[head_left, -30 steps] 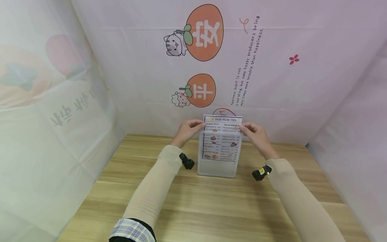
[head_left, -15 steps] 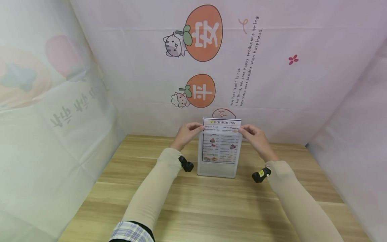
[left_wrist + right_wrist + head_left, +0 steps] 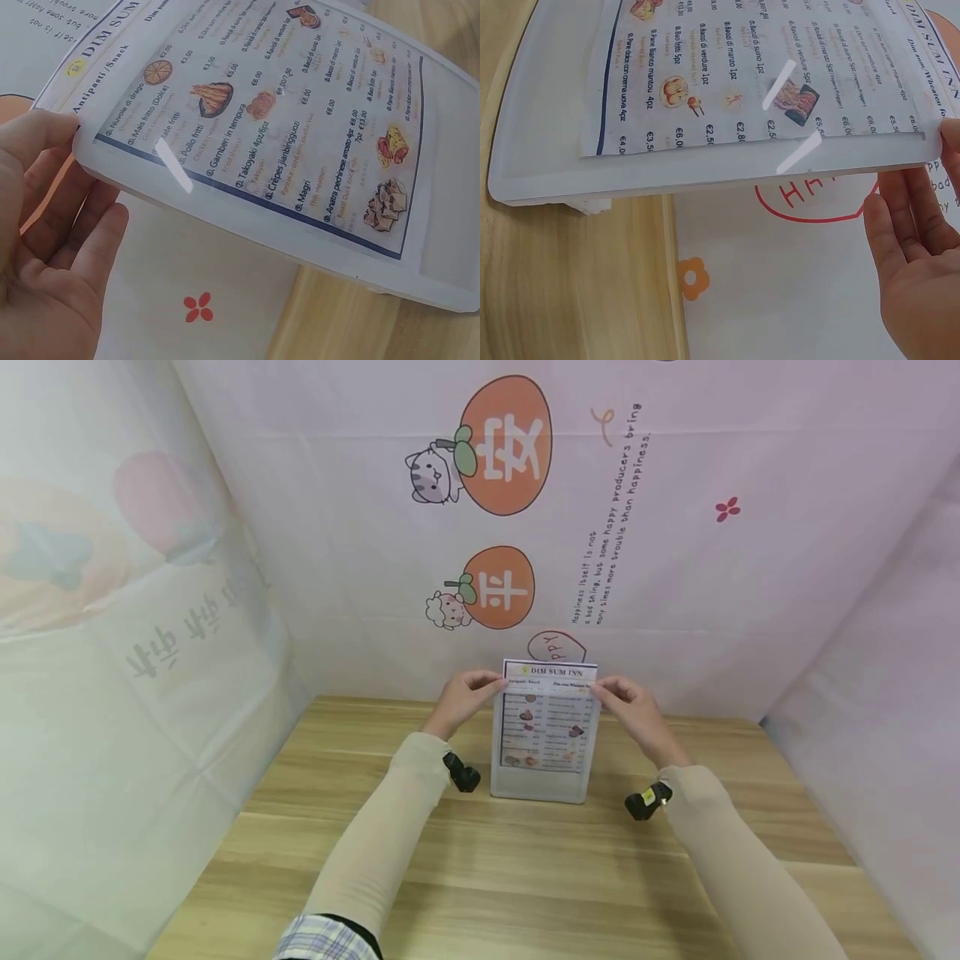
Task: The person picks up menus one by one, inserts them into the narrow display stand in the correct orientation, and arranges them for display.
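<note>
A printed menu sheet (image 3: pixel 551 672) headed "DIM SUM INN" sits partly inside a clear acrylic sign holder (image 3: pixel 537 783), its title strip sticking out above the holder's top edge. The holder stands on the table. At the sheet's upper left edge, my left hand (image 3: pixel 459 702) pinches the paper between thumb and fingers. My right hand (image 3: pixel 634 714) pinches the opposite edge at the same height. In the left wrist view, the thumb of the left hand (image 3: pixel 56 247) lies on the sheet near the holder's corner. The right wrist view shows the right hand (image 3: pixel 922 255) at the other corner.
The wooden table (image 3: pixel 510 885) extends in front of the holder and to both sides. Close behind it hangs a printed cloth backdrop (image 3: pixel 675 593), and another cloth (image 3: pixel 112 760) walls off the left. Each wrist carries a small black camera.
The menu sheet has slid down into the holder, so less of it shows above the top edge. Both hands have come down with it. The holder stays in place.
</note>
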